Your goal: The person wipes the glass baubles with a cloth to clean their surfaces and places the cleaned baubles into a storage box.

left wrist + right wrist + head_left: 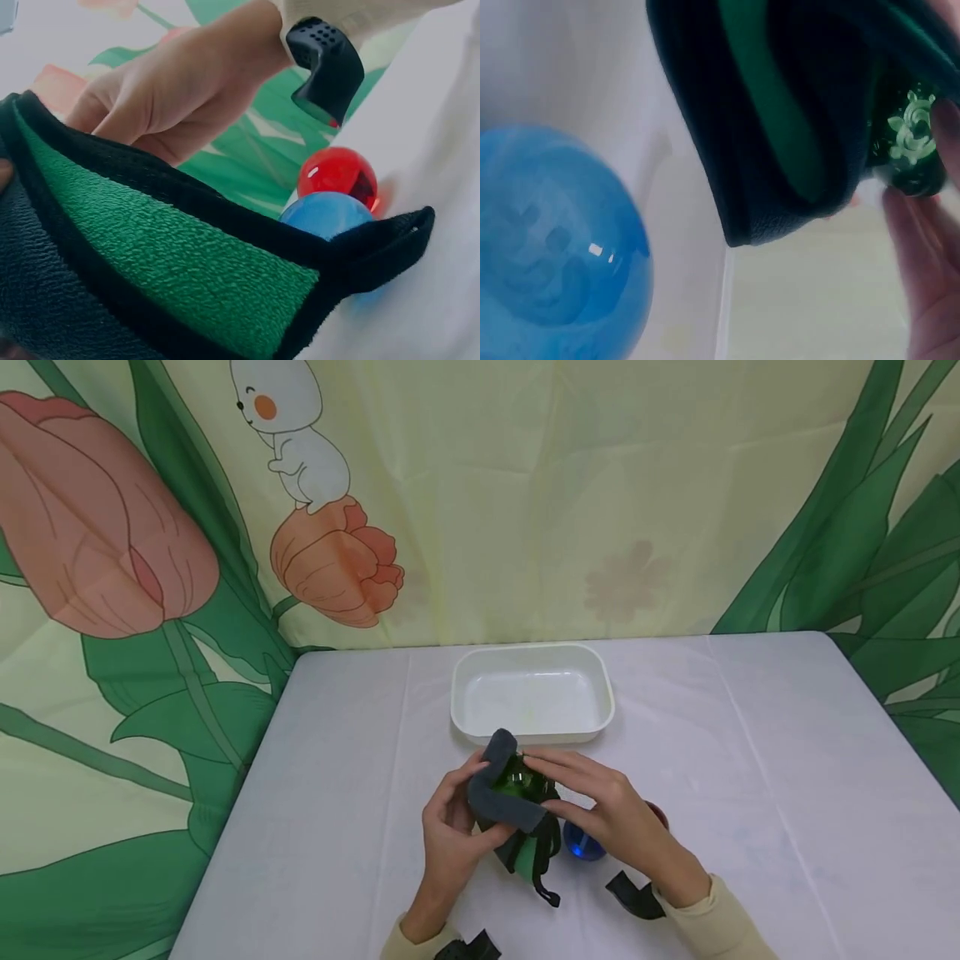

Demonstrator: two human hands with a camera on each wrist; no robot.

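Wrapping or wiping seems midway, left hand (pixel 453 831) curled round dark fabric (pixel 513 812), right hand (pixel 617 806) pinching green ball (pixel 519 779), blue ball (pixel 582 843) and red ball (pixel 332 174) seemingly waiting right of centre.

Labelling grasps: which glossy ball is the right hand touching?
The translucent green ball, at the mouth of the grey fabric pouch; the shiny blue ball and shiny red ball lie outside it.

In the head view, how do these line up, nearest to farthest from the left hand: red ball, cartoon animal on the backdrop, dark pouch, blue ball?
1. Dark pouch: held by the left hand.
2. Blue ball: right of the pouch.
3. Red ball: farther right, mostly hidden by the right hand.
4. Cartoon animal: on the backdrop, beyond the table.
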